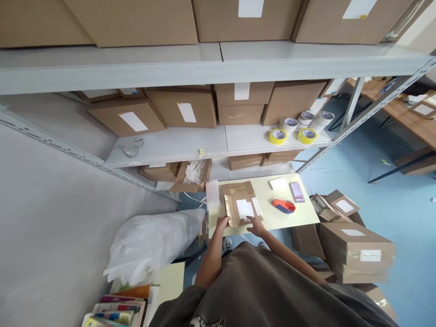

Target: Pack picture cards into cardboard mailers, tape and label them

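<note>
A dark shirt (272,290) looms closest. Past it, a cardboard package (238,190) lies flat on the pale table (304,214), just beyond both hands. The left hand (223,222) touches its near corner; I can't tell how tightly. The right hand (256,226), fingers spread, reaches its white label (244,209). Beyond that hand, rightward, sits a red-and-blue object (284,206).

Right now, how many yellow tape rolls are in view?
2. The left yellow roll sits near the front edge of the middle shelf, left of the white rolls. The right yellow roll sits in front of them. More could be hidden behind.
</note>
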A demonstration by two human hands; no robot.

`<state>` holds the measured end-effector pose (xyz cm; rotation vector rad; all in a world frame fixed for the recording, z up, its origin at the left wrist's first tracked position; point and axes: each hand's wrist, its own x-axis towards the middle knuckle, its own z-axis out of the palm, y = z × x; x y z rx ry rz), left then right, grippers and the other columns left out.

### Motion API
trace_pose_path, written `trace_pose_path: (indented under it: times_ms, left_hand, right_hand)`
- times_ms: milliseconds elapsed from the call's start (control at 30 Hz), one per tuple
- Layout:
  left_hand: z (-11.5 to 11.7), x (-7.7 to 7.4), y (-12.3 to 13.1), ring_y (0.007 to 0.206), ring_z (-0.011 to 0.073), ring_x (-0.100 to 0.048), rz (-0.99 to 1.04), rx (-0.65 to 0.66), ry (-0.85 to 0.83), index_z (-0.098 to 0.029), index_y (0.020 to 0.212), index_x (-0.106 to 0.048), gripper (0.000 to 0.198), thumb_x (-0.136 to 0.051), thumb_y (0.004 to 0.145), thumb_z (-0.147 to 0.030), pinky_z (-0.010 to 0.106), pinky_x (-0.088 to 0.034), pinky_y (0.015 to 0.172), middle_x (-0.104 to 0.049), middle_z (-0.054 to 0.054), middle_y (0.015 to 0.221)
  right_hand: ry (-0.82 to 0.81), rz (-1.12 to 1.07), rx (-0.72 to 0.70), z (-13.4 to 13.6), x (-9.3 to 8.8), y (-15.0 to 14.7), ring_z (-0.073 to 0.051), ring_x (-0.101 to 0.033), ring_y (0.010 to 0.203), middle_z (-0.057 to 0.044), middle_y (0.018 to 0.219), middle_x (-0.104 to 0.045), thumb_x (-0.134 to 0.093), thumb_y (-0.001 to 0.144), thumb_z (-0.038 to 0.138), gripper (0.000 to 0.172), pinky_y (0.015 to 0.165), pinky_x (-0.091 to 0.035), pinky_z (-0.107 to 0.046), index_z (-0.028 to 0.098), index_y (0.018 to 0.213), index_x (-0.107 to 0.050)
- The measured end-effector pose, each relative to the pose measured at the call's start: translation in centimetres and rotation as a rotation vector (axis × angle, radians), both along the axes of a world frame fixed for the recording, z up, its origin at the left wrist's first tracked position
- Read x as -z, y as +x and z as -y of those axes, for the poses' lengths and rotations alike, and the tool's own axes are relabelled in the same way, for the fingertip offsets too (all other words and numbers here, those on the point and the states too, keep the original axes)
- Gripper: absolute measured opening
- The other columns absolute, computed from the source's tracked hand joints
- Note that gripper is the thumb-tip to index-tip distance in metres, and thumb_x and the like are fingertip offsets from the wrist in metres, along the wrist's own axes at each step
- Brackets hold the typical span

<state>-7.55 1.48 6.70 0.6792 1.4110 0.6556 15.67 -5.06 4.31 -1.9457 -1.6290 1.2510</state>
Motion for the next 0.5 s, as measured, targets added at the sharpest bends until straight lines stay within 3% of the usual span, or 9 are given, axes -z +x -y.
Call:
trace_pose_path:
  times_ms: [67, 133, 233, 300, 400, 500]
  left_hand:
    - [-0.5, -1.5, 1.6, 0.085, 0.0316, -0.076, 0.021, -0.026, 0.029, -0.019, 0.072, -0.068, 0.028, -0.085, 0.065, -0.041, 0.045, -0.062, 0.083, -0.075, 0.014, 0.077]
    - [-0.9, -3.1, 3.7, 0.084, 0.0284, -0.076, 0.048, -0.054, 0.098, -0.019, 0.075, -0.069, 0.030, -0.085, 0.066, -0.043, 0.040, -0.062, 0.081, -0.077, 0.013, 0.084]
    - [-1.3, -4.9, 7.1, 0.083, 0.0245, -0.076, 0.090, -0.069, 0.212, -0.018, 0.085, -0.071, 0.039, -0.086, 0.069, -0.051, 0.036, -0.061, 0.079, -0.079, 0.012, 0.093]
    - [-1.9, -5.4, 8.7, 0.083, 0.0224, -0.076, 0.117, -0.040, 0.272, -0.018, 0.096, -0.072, 0.047, -0.083, 0.074, -0.059, 0.035, -0.061, 0.079, -0.079, 0.013, 0.101]
    - [-3.9, -5.5, 9.1, 0.086, 0.0214, -0.077, 0.000, -0.001, 0.268, -0.019, 0.115, -0.071, 0.058, -0.079, 0.080, -0.064, 0.034, -0.060, 0.080, -0.076, 0.015, 0.118]
    - [-7.3, -5.8, 7.8, 0.111, 0.0248, -0.074, -0.266, 0.040, 0.270, -0.026, 0.141, -0.060, 0.073, -0.080, 0.081, -0.061, 0.035, -0.058, 0.092, -0.070, 0.014, 0.138]
  right_hand:
    - [0.100, 0.053, -0.103, -0.7, -1.4, -0.1, -0.035, -0.059, 0.139, -0.012, 0.153, -0.062, -0.081, 0.067, 0.016, 0.080, 0.116, -0.048, -0.047, 0.027, 0.144, -0.065]
    - [0.221, 0.121, -0.114, -1.3, -2.9, 0.0, -0.033, -0.060, 0.138, -0.010, 0.152, -0.063, -0.079, 0.074, 0.019, 0.073, 0.115, -0.049, -0.045, 0.029, 0.145, -0.065]
    - [0.406, 0.166, -0.016, -1.6, -4.3, 0.9, -0.028, -0.070, 0.121, -0.009, 0.137, -0.073, -0.060, 0.091, 0.020, 0.048, 0.105, -0.055, -0.039, 0.028, 0.138, -0.069]
    - [0.494, 0.135, 0.085, -1.7, -4.5, 2.4, -0.027, -0.074, 0.112, -0.010, 0.130, -0.076, -0.049, 0.097, 0.022, 0.043, 0.100, -0.057, -0.037, 0.026, 0.134, -0.071]
    - [0.517, 0.045, 0.250, -1.5, -4.0, 6.2, -0.029, -0.075, 0.104, -0.013, 0.112, -0.081, -0.045, 0.099, 0.032, 0.039, 0.093, -0.059, -0.039, 0.023, 0.121, -0.076]
    - [0.441, -0.054, 0.322, -1.2, -3.3, 10.6, -0.031, -0.071, 0.081, -0.011, 0.076, -0.075, -0.050, 0.096, 0.046, 0.038, 0.077, -0.058, -0.039, 0.021, 0.087, -0.076]
